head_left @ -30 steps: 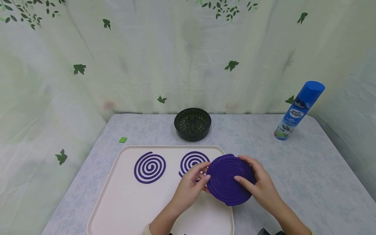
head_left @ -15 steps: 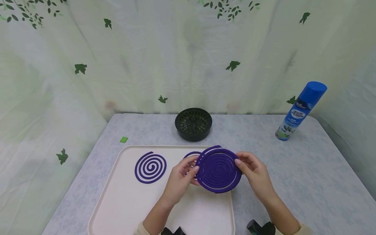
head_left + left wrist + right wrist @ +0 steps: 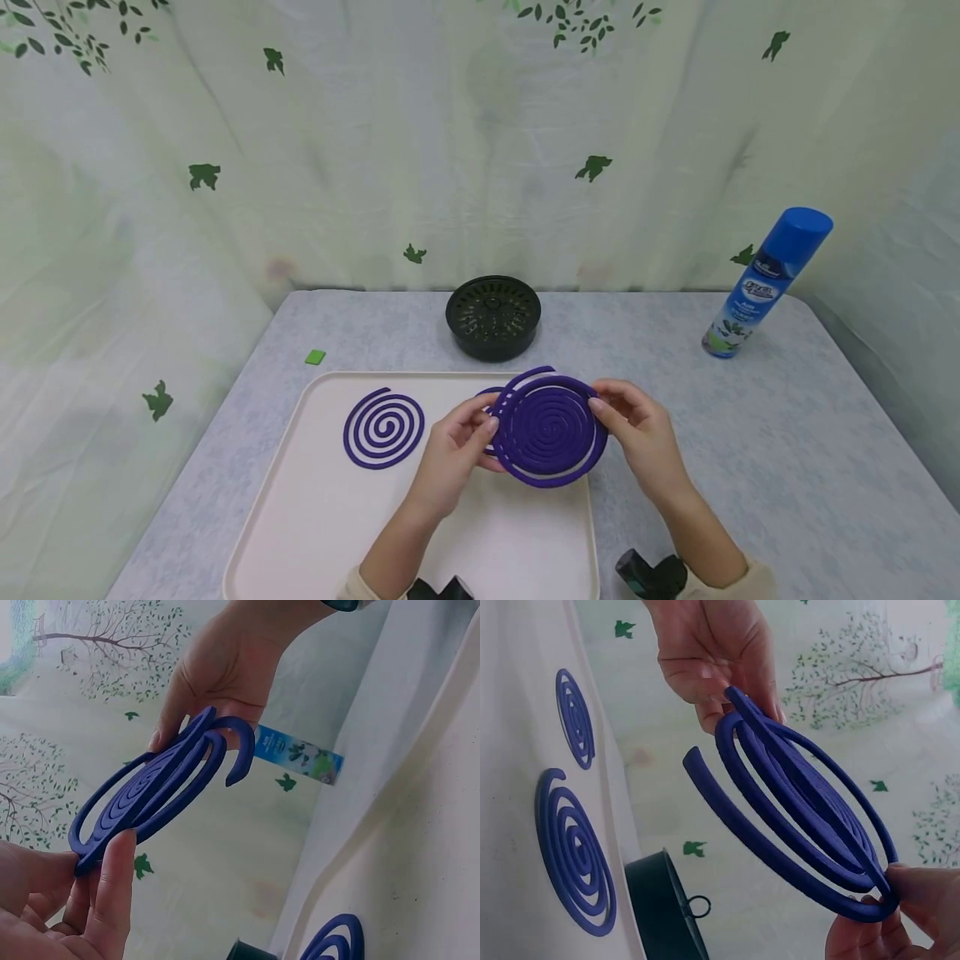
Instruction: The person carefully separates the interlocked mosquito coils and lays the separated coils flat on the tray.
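Over the right part of the tray I hold a dark purple mosquito coil [image 3: 551, 427], a flat stack of spirals. My left hand [image 3: 448, 457] pinches its left rim between thumb and fingers. On its right rim, my right hand [image 3: 647, 442] pinches likewise. In the right wrist view the outer rings of the held coil [image 3: 780, 802] spread apart, and one loose end sticks out. A single mosquito coil [image 3: 386, 427] lies flat on the tray at left. Another mosquito coil [image 3: 576, 851] lies beside it, mostly hidden behind the held one in the head view.
A cream tray [image 3: 322, 525] covers the table's front left. Behind it stands a round black holder with a slotted lid [image 3: 493, 321]. A blue spray can [image 3: 765, 283] stands at back right, and a small green square [image 3: 315, 357] lies back left.
Both hands have carried the held coil left and slightly up, over the tray. Its outer rings have come apart from the inner disc, and the right thumb has shifted from its face to the rim.
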The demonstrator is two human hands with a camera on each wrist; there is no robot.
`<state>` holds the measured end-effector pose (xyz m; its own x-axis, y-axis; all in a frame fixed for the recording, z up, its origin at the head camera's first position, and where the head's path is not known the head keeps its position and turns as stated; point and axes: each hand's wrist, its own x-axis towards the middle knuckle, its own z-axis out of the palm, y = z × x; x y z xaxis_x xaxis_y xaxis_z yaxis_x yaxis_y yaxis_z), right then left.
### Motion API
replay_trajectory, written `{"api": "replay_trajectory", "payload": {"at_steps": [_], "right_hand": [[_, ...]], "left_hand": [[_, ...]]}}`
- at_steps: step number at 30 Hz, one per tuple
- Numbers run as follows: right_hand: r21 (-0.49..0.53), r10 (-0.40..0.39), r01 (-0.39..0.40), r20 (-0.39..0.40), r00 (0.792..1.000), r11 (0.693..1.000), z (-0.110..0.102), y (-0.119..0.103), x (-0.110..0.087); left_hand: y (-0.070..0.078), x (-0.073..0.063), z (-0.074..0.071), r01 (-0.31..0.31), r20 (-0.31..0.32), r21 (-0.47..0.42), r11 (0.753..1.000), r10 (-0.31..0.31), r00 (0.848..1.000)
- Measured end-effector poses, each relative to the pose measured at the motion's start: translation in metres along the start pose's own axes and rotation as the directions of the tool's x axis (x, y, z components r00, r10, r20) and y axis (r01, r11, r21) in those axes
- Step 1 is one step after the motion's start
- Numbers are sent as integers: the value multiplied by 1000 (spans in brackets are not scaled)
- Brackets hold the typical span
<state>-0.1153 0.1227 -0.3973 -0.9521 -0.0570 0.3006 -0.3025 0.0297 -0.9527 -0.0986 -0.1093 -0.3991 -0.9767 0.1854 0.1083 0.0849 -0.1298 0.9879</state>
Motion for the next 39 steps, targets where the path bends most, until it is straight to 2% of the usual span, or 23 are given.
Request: {"api": "replay_trajectory", "payload": {"at_steps": [7,12,17,23,26,30,33,37,39], "right_hand": [[-53,-150,154,68,986,987,-2,3,3],[-67,-214,221,106,971,973,-5,6,3],[-44,-305,313,133,943,949,-6,8,3],[-31,-378,386,147,914,922,-8,11,3],[-64,-377,388,136,916,920,-6,5,3],[-168,-316,334,123,941,927,0,-13,0],[-219,-292,312,119,949,924,3,-21,-2],[-209,-309,326,107,945,922,5,-17,-2],[-209,-298,312,99,950,927,5,-10,-2]], "left_hand": [[2,0,-3,19,-11,-43,999,-19,1000],[1,0,-4,29,-8,-60,998,-30,1000],[2,0,-5,43,5,-65,997,-43,999],[4,0,-6,49,26,-68,996,-48,999],[5,-1,-6,41,25,-58,998,-39,999],[5,-1,-5,18,25,-55,998,-17,1000],[4,-1,-5,11,24,-63,998,-9,1000],[4,-1,-4,9,15,-65,998,-8,1000],[4,-1,-4,6,10,-59,998,-6,1000]]}}
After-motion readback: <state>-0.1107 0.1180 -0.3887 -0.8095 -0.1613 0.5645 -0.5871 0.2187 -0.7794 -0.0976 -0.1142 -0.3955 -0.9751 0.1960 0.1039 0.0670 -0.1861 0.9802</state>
